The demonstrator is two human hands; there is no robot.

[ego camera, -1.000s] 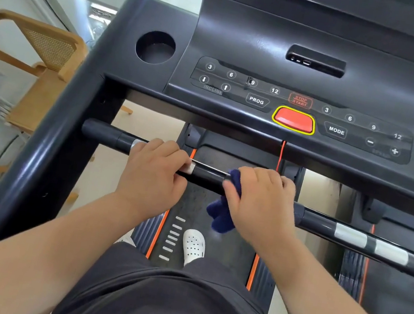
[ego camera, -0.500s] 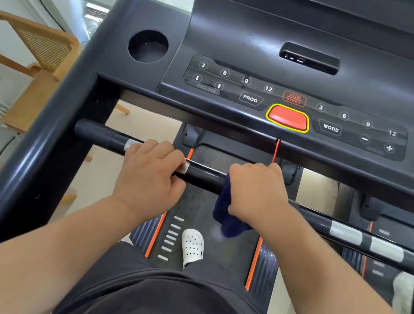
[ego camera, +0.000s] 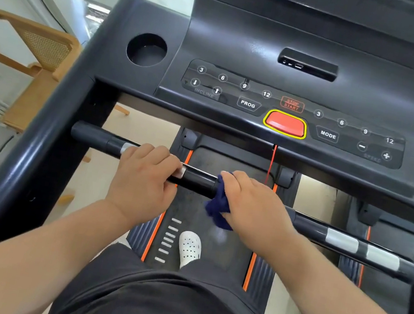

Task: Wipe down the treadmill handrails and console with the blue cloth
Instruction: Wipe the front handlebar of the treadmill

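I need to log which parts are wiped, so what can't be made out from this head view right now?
- Blue cloth: mostly hidden under the right hand; its contact with the handrail is unseen.
- Handrail under the left hand: covered by the fingers.
- Handrail's right end: cut off by the frame edge.
- Console top: cut off above.
- SPEED label: too blurred to read clearly.

console buttons: 3, 6, 9, 12 twice | INCLINE by arrows | PROG | STOP START above red button | MODE | minus, plus
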